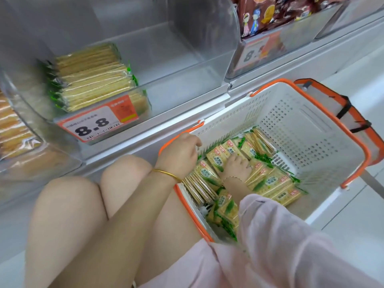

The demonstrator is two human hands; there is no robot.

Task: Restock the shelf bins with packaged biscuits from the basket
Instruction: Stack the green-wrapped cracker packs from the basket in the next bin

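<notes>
Crouching before a store shelf, a person reaches into a white basket with an orange rim that sits on the pale floor just below the shelf edge. The left hand, a gold bangle on its wrist, is clenched over the basket's near-left corner, fingers curled round the rim. The right hand, with a thin bracelet on its wrist and a pink sleeve behind it, lies deep in the basket with its fingers down on the biscuit packets. Whether it is grasping one or only resting on them cannot be told.

The yellow-and-green packets cover the near half of the basket floor, some flat with labels up, some standing on edge against the left wall and at the far side. The half towards the right wall is bare.

Above and to the left, a clear shelf bin holds a stack of the same packets pushed against its left side, with the rest of the bin unfilled. A price tag reading 8.8 is fixed to its front. The neighbouring bin to the right carries brown printed bags and its own orange tag. A bin at the far left holds orange-toned packs. The person's bare knees are drawn up beside the basket.
</notes>
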